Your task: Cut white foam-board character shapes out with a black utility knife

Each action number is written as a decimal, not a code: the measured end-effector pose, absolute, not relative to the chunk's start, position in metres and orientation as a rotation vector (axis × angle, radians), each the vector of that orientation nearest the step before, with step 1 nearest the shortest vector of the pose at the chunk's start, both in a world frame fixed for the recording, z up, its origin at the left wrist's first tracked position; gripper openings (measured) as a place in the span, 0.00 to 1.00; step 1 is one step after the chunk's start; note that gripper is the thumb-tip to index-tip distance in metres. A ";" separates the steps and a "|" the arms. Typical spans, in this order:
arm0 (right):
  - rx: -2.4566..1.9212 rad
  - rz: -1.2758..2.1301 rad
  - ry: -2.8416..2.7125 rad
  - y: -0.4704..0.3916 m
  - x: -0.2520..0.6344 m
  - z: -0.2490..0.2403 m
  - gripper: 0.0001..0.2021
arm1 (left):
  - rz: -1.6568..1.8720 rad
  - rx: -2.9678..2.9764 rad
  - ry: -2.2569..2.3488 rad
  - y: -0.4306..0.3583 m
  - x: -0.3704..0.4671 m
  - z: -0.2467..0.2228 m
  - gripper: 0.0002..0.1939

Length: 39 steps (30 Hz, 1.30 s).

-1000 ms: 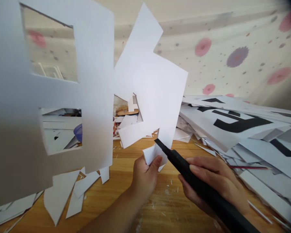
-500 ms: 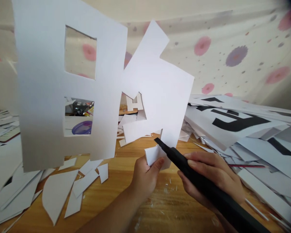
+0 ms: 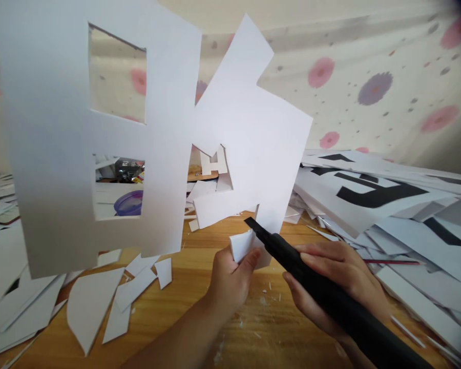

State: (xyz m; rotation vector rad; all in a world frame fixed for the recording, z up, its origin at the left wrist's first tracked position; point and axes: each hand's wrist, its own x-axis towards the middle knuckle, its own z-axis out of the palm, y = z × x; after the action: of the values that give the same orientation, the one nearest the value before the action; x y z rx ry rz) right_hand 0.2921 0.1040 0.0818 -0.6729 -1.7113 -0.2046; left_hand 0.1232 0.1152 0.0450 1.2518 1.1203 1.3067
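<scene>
Closest to the person, the right hand (image 3: 355, 279) is wrapped round a long black tool (image 3: 315, 288), whose narrow slanted tip points up and to the left. Just beside it, the left hand (image 3: 230, 279) is clamped, thumb against fingers, on the lower end of a big white cutout (image 3: 169, 136), where a small white flap sticks up from the grip. The tool's tip lies in front of the cutout, near a notch low on its right part; from here I can't tell whether it touches. The cutout stands upright above the worktop (image 3: 276, 328), its left part pierced by two squarish windows, its right part angular and joined to the left along a short stretch. Below on the left lie loose white scraps (image 3: 96, 302), one of them with a curved side. To the right, a red pencil (image 3: 392, 262) rests among an untidy heap of white sheets (image 3: 384, 192), some bearing bold black shapes. Through the lower window I see a purple dish (image 3: 128, 203) with a dark packet (image 3: 129, 170) behind it. At the back hangs a pale covering (image 3: 353, 118) dotted with pink and greyish-purple flowers.
</scene>
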 end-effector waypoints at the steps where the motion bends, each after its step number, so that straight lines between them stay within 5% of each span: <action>1: -0.667 -0.205 -1.706 0.104 0.292 0.081 0.23 | 1.309 1.256 1.117 0.115 0.123 0.045 0.18; 27: -0.589 -0.145 -1.746 0.100 0.307 0.080 0.21 | 1.305 1.125 1.170 0.121 0.118 0.047 0.23; 39: -0.412 -0.083 -2.073 0.105 0.307 0.101 0.10 | 1.236 1.372 1.159 0.122 0.112 0.049 0.21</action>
State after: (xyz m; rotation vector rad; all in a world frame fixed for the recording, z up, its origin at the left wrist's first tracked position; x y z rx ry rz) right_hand 0.3066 0.1053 0.1007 -0.4117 -2.0732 -0.0828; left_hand 0.1124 0.1221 0.0491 1.3717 1.1594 1.2363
